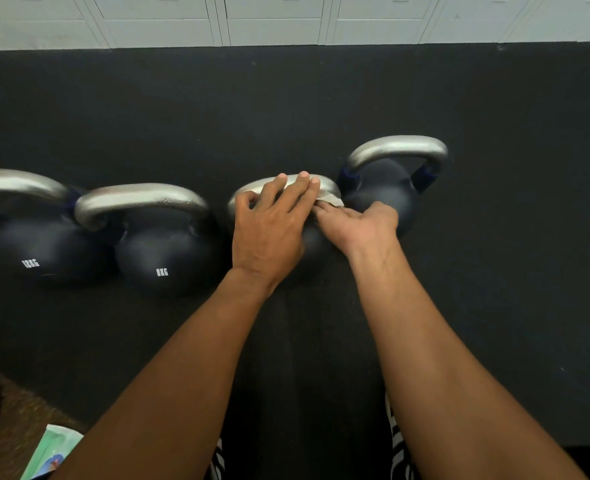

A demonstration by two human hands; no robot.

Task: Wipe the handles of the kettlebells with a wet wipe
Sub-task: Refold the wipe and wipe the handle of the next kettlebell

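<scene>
So, far-left kettlebell: on the dark floor mat, cut by the frame edge, close against its neighbour.
8KG kettlebell: upright just beside it, silver handle bare.
Left hand: released, fingers laid straight over the third kettlebell's handle, pressing on the wet wipe.
Wet wipe: draped over that handle's right end, between both hands.
Right hand: fingertips pinching the wipe's near edge.
Fourth kettlebell: just beside the third, set further back.
</scene>
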